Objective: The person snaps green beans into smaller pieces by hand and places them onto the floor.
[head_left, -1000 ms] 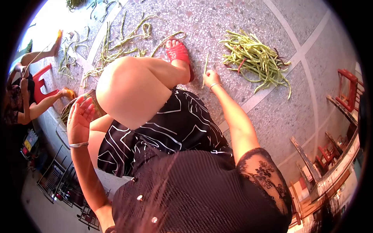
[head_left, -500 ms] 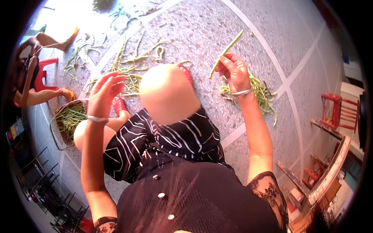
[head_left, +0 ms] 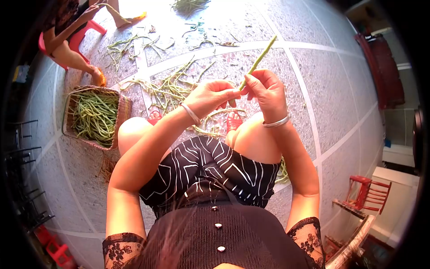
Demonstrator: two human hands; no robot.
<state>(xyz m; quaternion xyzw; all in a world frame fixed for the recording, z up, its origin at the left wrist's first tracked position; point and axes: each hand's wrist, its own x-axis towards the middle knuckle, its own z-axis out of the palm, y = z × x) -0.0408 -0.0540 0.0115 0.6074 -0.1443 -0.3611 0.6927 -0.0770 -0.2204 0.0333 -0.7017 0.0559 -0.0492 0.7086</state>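
A long green bean (head_left: 261, 58) slants upward in front of me, over the gap between my knees. My right hand (head_left: 268, 94) pinches it near its lower part between thumb and fingers. At the bean's lower end, my left hand (head_left: 211, 97) is closed too, its thumb and fingertips meeting there beside the right fingertips. A short green bit (head_left: 232, 103) shows just under the left fingertips. Beneath my hands, loose long beans (head_left: 170, 87) lie scattered on the speckled floor. Part of another bean pile (head_left: 282, 172) peeks out beside my right thigh.
To my left stands a woven basket (head_left: 124, 112) full of long beans. Beyond it another person (head_left: 67, 49) sits on a red stool (head_left: 85, 33), holding a bean. More beans (head_left: 190, 5) lie at the far top. A red chair (head_left: 369, 195) stands at the right.
My left hand has moved right from near my left knee and closed at the bean's lower end. My right hand still holds the bean. The head view has shifted.
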